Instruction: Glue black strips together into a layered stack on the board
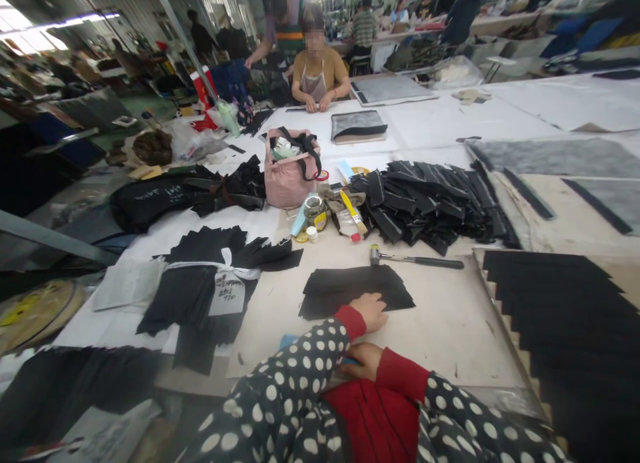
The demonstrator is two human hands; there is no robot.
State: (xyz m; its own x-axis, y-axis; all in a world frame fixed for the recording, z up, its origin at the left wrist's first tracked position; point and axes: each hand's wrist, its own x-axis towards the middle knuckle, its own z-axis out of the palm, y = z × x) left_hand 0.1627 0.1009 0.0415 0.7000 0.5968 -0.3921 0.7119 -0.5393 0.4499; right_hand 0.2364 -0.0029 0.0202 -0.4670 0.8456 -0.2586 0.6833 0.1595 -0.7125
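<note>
My left hand (371, 312) rests on the near right edge of a small stack of black fabric pieces (345, 286), its fingers stretched out over the cloth. Closer to my body, my right hand (366, 362) is closed, partly hidden by the left sleeve. A bit of something blue (349, 361) shows at its fingers; I cannot make out what it is. Just beyond the stack lies a hammer (417, 259) with a dark handle. Another blue item (289, 341) peeks out from behind my left forearm.
At left lies a tied black bundle (200, 296) with a paper tag (227, 293). Ahead are a pink bag (287, 182), a glass jar (315, 211), a yellow brush (353, 210) and heaped black strips (415, 200). Overlapping black pieces (575, 330) cover the right. A co-worker (320, 70) sits opposite.
</note>
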